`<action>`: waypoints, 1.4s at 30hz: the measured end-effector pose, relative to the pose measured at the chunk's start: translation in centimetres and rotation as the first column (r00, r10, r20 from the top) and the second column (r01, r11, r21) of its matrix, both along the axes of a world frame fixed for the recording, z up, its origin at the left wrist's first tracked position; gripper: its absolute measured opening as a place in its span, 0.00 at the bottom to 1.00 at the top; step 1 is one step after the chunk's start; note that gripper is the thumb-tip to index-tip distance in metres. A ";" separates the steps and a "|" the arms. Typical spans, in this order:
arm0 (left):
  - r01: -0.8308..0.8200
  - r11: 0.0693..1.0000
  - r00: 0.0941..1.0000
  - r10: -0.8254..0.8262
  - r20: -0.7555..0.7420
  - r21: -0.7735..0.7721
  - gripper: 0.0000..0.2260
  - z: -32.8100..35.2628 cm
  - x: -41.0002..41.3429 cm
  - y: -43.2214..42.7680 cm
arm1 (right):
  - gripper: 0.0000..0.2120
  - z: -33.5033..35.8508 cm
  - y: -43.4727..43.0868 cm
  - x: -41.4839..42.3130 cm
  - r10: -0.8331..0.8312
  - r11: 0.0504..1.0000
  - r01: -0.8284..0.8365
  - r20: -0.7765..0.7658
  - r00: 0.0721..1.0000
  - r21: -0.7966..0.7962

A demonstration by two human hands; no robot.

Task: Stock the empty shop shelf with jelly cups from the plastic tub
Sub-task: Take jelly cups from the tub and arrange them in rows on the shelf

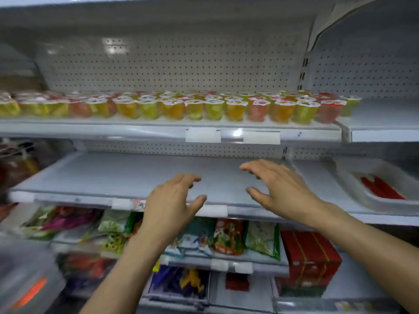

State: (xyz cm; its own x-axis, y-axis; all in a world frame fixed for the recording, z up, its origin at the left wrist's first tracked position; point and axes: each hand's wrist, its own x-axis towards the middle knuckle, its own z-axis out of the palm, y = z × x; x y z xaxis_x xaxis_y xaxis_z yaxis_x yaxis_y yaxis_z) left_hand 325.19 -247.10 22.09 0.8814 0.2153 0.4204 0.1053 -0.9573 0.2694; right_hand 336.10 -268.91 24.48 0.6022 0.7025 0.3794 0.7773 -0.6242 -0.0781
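A: Translucent plastic, near left and low: is that blurred grey tub with the orange patch the one holding the stock?

B: I judge so, though it is too smeared to show any cups inside.

A: And the hands?

B: Both are bare and hold nothing. The left hand hovers over the front lip of the flat grey metal middle shelf, fingers loosely spread. The right hand reaches a little farther in and to the right, palm down, fingers splayed. They are apart.

A: So what's the step?
B: Fetching a load, I'd say, since that shelf is bare. Reach down to the tub, take a cup by its wall in each hand, set them at the far edge first and work nearward. Keep the rows parallel to the front lip.

A: Where are the cups we can see?

B: Farther and higher. Small clear plastic jelly cups with yellow, orange, green and red filling stand in packed rows, left to right, across the upper shelf. Each is upright, long axis vertical, white sealed lid pointing up, wider end on top. Behind them stands the white perforated back panel.
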 end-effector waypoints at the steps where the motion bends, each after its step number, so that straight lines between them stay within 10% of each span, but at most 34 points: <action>1: -0.029 1.000 0.999 0.029 -0.022 0.010 0.20 -0.3 -1.2 1.9 | 0.24 -0.2 2.1 -0.5 0.034 0.999 -0.034 -0.007 0.999 -0.022; 22: -0.594 0.804 0.701 0.532 -0.475 0.023 0.23 -7.8 -28.7 51.2 | 0.21 -11.6 58.7 -15.3 0.439 0.828 -0.548 -0.468 0.767 -0.120; 35: -0.746 0.618 0.584 0.431 -0.688 -0.246 0.20 -23.1 -29.6 66.3 | 0.20 -29.3 81.0 -17.8 0.317 0.590 -0.752 -0.773 0.550 -0.294; 42: -0.814 0.416 0.565 0.404 -0.719 -0.406 0.18 -33.7 -24.5 74.0 | 0.22 -42.7 88.2 -16.5 0.101 0.433 -0.752 -0.803 0.588 -0.497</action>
State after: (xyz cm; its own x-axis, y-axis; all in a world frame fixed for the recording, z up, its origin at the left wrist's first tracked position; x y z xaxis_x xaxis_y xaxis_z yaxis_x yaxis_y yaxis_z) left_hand 300.65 -173.10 -11.62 0.3798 0.7884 -0.4839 0.8749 -0.1363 0.4646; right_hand 319.60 -180.76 -18.21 -0.0619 0.7045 -0.7070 0.9034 -0.2615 -0.3397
